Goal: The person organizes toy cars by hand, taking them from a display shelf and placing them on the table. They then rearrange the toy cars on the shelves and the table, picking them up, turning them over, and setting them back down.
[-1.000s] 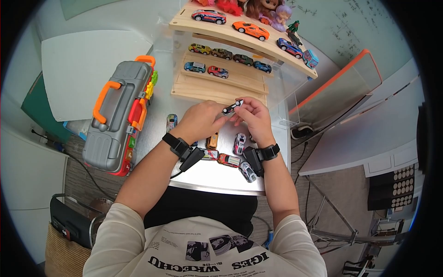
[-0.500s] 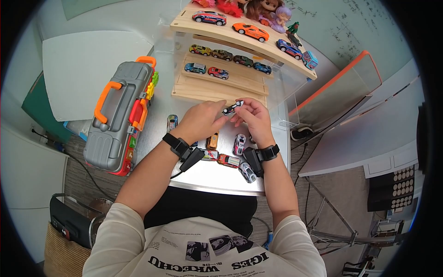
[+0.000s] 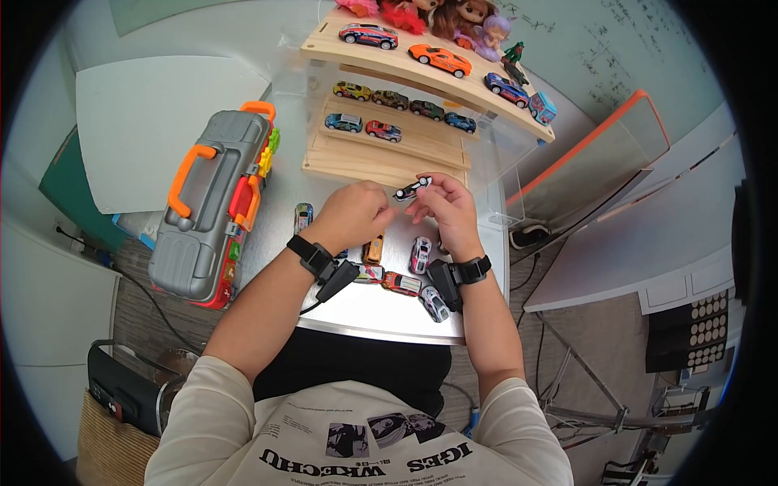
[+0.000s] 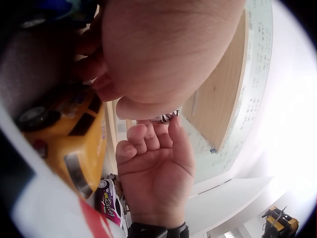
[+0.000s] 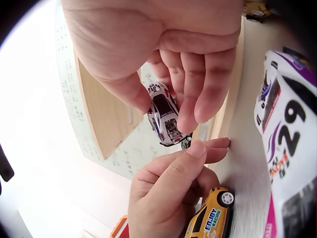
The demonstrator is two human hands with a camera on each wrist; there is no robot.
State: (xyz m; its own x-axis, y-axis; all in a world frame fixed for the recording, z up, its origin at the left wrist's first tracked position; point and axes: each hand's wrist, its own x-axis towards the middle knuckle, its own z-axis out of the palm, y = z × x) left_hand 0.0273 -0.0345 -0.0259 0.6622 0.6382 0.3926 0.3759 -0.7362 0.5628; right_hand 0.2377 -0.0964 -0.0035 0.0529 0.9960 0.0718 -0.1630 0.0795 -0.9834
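Note:
My right hand (image 3: 450, 206) pinches a small white toy car (image 3: 413, 189) with a dark underside between thumb and fingers. In the right wrist view, the toy car (image 5: 165, 113) shows its white and purple body, black windows and printed rear. My left hand (image 3: 354, 217) hovers beside it, a small gap from the car, fingers loosely bent and nothing seen in them. Below the hands a yellow toy car (image 3: 374, 249) stands on the metal table (image 3: 356, 312). A white, pink and purple toy car (image 3: 420, 254) lies by my right wrist.
More toy cars lie near the table's front, among them a red one (image 3: 401, 283) and a white one (image 3: 434, 303). Ahead stands a wooden shelf (image 3: 389, 168) bearing several cars, with dolls (image 3: 466, 18) on top. A grey toolbox (image 3: 207, 206) stands at the left.
My left hand has drawn back slightly from the toy car, its fingers bending in. The right hand keeps its grip on the car, almost unmoved.

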